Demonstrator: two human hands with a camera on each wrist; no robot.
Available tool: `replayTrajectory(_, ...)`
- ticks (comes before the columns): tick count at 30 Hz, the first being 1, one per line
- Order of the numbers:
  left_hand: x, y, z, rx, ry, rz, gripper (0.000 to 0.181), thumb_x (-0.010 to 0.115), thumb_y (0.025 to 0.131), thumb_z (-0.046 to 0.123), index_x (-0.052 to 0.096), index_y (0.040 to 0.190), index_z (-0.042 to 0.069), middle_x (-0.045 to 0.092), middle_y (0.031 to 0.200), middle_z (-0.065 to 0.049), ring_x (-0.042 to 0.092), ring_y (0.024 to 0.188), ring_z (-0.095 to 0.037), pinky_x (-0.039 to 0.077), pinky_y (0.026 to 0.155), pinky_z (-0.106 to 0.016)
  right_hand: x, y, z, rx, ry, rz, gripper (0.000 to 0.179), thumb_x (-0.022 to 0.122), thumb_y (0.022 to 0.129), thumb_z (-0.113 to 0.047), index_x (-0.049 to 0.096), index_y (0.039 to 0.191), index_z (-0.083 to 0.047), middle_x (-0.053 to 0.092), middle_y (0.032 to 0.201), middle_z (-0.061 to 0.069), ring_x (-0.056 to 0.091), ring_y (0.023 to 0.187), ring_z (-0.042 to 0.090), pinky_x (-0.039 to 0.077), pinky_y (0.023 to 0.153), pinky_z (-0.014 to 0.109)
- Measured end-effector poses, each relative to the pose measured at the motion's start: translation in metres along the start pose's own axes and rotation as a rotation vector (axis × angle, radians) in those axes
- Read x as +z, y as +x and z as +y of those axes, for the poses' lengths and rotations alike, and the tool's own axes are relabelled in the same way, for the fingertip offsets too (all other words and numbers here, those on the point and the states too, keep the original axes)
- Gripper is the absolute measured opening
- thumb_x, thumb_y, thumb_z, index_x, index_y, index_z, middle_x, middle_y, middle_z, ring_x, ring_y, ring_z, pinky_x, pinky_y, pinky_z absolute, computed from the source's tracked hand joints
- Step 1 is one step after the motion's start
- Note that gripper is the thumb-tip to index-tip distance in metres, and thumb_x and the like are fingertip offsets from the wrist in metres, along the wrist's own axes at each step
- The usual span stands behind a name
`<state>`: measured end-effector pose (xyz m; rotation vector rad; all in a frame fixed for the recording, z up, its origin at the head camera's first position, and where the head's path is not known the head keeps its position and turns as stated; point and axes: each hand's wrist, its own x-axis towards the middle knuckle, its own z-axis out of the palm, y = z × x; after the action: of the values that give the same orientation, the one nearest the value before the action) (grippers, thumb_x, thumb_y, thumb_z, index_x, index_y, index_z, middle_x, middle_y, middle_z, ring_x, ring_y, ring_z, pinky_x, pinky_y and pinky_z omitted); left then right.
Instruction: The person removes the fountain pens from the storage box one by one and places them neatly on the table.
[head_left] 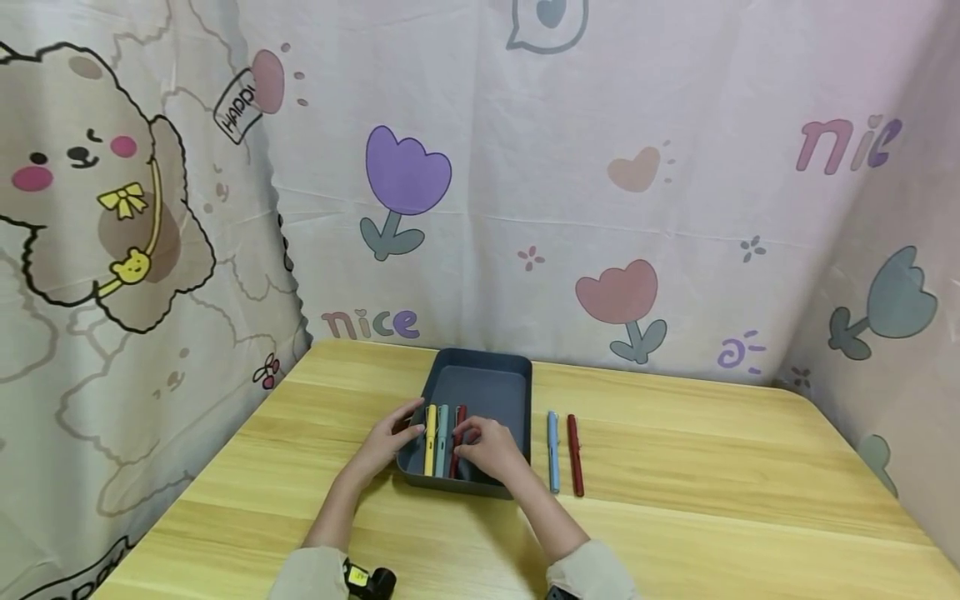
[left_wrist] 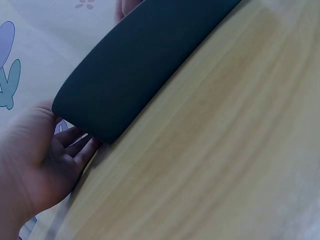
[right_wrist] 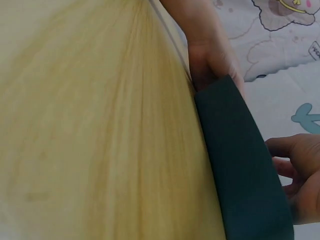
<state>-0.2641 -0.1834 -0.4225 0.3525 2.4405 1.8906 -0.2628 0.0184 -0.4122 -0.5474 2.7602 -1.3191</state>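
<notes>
Tray (head_left: pixel 480 387): far end free from above, walls (head_left: pixel 465 487) around; three pens (head_left: pixel 442 442), right grip (head_left: pixel 491 450) crowd near end.

Behind and beside the wooden table (head_left: pixel 712 450) hangs pale cloth (head_left: pixel 525 125) printed with a winking bear (head_left: pixel 82 208) at left, a purple tulip (head_left: pixel 408 175), a pink tulip (head_left: pixel 617 292), a grey-blue tulip (head_left: pixel 900 292) and the word "nice" (head_left: pixel 405 323) twice.

On the tabletop (head_left: pixel 675 467) I see a dark grey rectangular tray (head_left: pixel 483 385); in it, a slim yellow pen (head_left: pixel 431 440), grey-green pen (head_left: pixel 442 440) and dark red pen (head_left: pixel 460 416) lie side by side. To its right lie a light blue pen (head_left: pixel 553 452) and a second red pen (head_left: pixel 575 455).
</notes>
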Motion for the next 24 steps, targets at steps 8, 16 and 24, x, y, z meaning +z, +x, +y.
replayTrajectory(8, 0.0, -0.001, 0.001, 0.0, 0.005, 0.008, 0.05, 0.055, 0.092, 0.007, 0.037, 0.138, -0.004, 0.032, 0.138, -0.029, 0.031, 0.126, -0.042, 0.027, 0.101, -0.05, 0.005, 0.003, 0.008, 0.005, 0.008, -0.039, 0.016, 0.069, 0.082, -0.009, 0.066, 0.097, -0.007, 0.058, 0.072, -0.001, 0.051, 0.06, 0.013, 0.041, 0.054, 0.028)
replayTrajectory(16, 0.001, 0.0, -0.002, 0.0, 0.003, -0.001, 0.05, 0.054, 0.093, 0.007, 0.036, 0.138, -0.004, 0.031, 0.139, -0.029, 0.031, 0.126, -0.042, 0.027, 0.101, -0.05, 0.008, 0.003, 0.013, -0.012, 0.02, -0.066, 0.017, 0.07, 0.081, -0.009, 0.066, 0.097, -0.006, 0.059, 0.071, -0.001, 0.052, 0.06, 0.012, 0.042, 0.054, 0.028)
replayTrajectory(24, 0.0, 0.001, -0.001, 0.003, -0.002, -0.005, 0.05, 0.054, 0.093, 0.007, 0.036, 0.138, -0.004, 0.031, 0.139, -0.029, 0.033, 0.125, -0.042, 0.028, 0.1, -0.049, 0.009, 0.005, 0.014, 0.021, 0.061, -0.08, 0.016, 0.069, 0.082, -0.01, 0.066, 0.098, -0.008, 0.059, 0.074, -0.002, 0.053, 0.064, 0.013, 0.044, 0.057, 0.03)
